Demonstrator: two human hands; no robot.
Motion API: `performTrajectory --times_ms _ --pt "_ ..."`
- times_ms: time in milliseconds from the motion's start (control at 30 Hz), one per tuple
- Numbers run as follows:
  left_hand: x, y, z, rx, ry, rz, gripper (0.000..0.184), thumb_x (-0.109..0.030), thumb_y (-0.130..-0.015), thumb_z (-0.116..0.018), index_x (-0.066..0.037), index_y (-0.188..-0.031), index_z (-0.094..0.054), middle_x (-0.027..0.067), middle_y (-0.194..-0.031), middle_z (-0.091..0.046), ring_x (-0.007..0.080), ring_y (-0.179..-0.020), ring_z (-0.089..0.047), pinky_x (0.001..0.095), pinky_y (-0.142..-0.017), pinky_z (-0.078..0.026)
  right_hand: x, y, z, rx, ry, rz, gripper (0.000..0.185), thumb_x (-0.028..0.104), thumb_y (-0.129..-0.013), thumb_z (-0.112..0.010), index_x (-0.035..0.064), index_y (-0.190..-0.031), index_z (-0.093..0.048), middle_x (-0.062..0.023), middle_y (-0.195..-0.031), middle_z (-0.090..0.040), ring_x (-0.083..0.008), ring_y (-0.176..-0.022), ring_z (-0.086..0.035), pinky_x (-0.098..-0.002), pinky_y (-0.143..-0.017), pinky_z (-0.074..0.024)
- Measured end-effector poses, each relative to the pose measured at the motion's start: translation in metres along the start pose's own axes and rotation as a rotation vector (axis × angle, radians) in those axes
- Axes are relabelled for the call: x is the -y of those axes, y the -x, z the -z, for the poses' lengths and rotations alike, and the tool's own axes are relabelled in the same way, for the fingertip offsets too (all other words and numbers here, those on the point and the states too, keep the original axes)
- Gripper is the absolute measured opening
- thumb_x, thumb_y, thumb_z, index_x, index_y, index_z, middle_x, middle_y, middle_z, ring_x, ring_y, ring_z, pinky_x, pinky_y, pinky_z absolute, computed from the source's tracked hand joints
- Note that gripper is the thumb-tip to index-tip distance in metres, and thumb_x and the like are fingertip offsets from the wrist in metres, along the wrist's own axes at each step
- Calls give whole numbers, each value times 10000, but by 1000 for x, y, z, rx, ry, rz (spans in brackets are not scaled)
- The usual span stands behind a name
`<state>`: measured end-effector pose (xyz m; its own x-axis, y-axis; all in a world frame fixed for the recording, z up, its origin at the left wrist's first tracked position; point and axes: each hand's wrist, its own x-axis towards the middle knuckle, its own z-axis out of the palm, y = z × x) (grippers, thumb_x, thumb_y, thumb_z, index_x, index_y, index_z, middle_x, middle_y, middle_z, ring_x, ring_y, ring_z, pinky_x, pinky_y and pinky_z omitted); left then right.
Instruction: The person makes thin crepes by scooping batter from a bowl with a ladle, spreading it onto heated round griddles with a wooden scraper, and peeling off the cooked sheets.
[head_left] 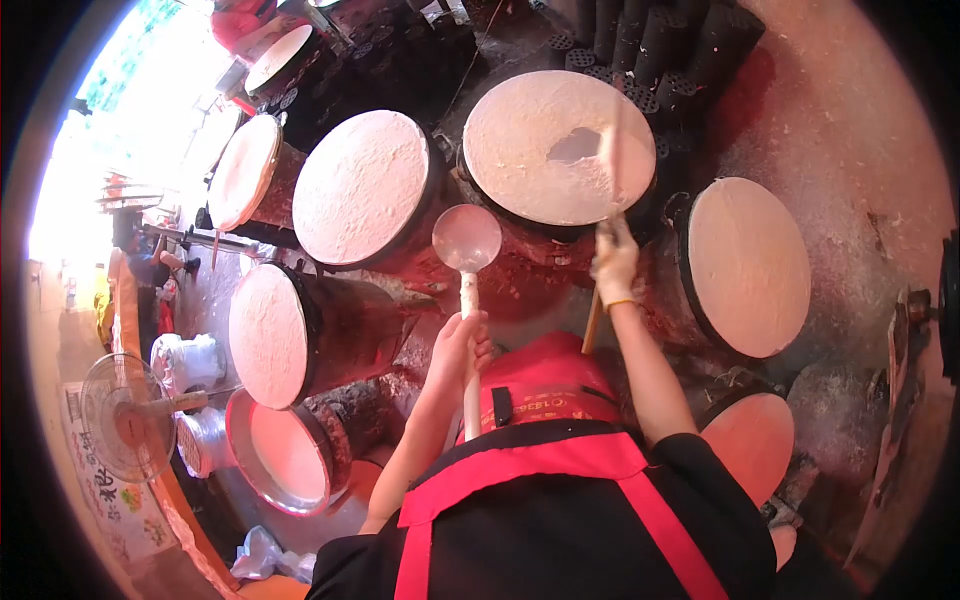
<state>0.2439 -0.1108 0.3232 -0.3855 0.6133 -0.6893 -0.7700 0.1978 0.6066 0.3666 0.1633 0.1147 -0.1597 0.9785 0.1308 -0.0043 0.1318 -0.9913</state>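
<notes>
My left hand is closed round the pale handle of a ladle, whose round bowl points away from me. My right hand, slightly blurred, grips a wooden stick at the near edge of a large round griddle. A blurred pale blade reaches from that hand over the griddle's right part. Pale batter covers most of this griddle, with a dark bare patch left of the blade. The ladle's bowl is between this griddle and another batter-covered one to its left.
More round griddles stand around me, one at the right and one at the left. A wide pan of batter is at the lower left, near a fan. Black perforated cylinders are stacked at the back.
</notes>
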Motion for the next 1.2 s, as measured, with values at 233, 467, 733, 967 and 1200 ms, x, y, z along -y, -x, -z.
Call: performTrajectory --times_ms 233,467,733,967,1200 --pt "-12 -5 6 81 -26 -13 168 -220 -999 -541 -66 -1059 -510 1 -787 -456 78 -613 -429 198 -462 -342 84 21 20 71 -133 -443 397 170 -954 -606 83 -1339 -566 4 -812 -541 -71 -606 -403 -233 -521 -310" --pt "-15 -13 23 142 -76 41 196 -231 -1004 -536 -57 -1090 -507 18 -826 -490 71 -599 -433 169 -419 -309 85 30 -2 205 -167 -440 378 182 -975 -555 240 -1347 -574 76 -603 -455 -43 -382 -360 -222 -323 -287" --pt "-20 -70 17 132 -343 -92 136 -200 -950 -564 -80 -938 -501 -9 -731 -480 63 -544 -441 203 -421 -324 72 48 45 320 -166 -426 449 212 -952 -649 45 -1358 -557 85 -999 -608 -7 -613 -339 -171 -516 -307" --pt "-48 -195 -47 -64 -751 -344 203 -94 -888 -533 79 -985 -495 157 -695 -595 257 -537 -620 401 -438 -488 32 106 59 36 -322 -378 449 21 -978 -507 31 -1425 -462 -46 -1262 -612 -98 -996 -607 -176 -795 -490" --pt "-37 -222 -73 258 125 157 101 -70 -932 -480 25 -965 -468 69 -692 -519 183 -514 -520 302 -411 -413 118 99 -12 301 -373 -824 396 203 -959 -607 236 -1352 -568 38 -587 -474 -62 -375 -373 -241 -326 -271"
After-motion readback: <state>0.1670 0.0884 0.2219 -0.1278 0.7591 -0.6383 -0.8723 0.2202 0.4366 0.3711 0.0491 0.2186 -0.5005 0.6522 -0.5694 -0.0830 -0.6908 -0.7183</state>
